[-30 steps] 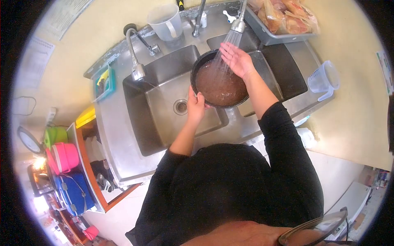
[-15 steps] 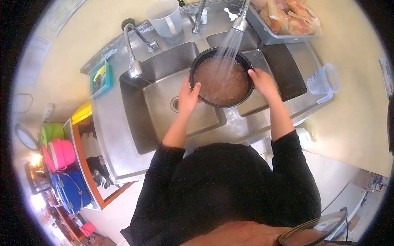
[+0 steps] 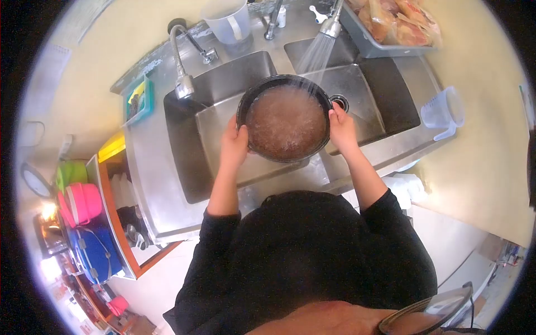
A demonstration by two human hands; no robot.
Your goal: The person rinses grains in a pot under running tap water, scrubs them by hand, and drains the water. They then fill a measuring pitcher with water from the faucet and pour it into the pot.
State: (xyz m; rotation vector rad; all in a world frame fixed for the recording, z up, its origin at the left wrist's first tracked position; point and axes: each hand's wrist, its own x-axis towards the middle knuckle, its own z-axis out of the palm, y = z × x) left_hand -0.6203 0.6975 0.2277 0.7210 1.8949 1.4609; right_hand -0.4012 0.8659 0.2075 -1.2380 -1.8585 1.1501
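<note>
A round black pan [image 3: 286,157] full of cloudy reddish-brown water is held over the divider between the two sink basins. My left hand [image 3: 233,144] grips its left rim, thumb on top. On the opposite rim, my right hand [image 3: 341,129] is closed in the same way. Water sprays from the right faucet head [image 3: 330,28], reaching the pan's far rim and the right basin behind it. What lies under the brown water is hidden.
A second spray faucet [image 3: 184,86] hangs over the left basin [image 3: 223,120]. Behind stands a large clear pitcher [image 3: 226,22]. A grey tub [image 3: 385,51] of bagged meat sits back right, a measuring jug [image 3: 441,111] at the right edge, and a teal tray [image 3: 146,103] at left.
Both hands have brought the pan left and toward my body, mostly out from under the spray. The drain of the right basin now shows.
</note>
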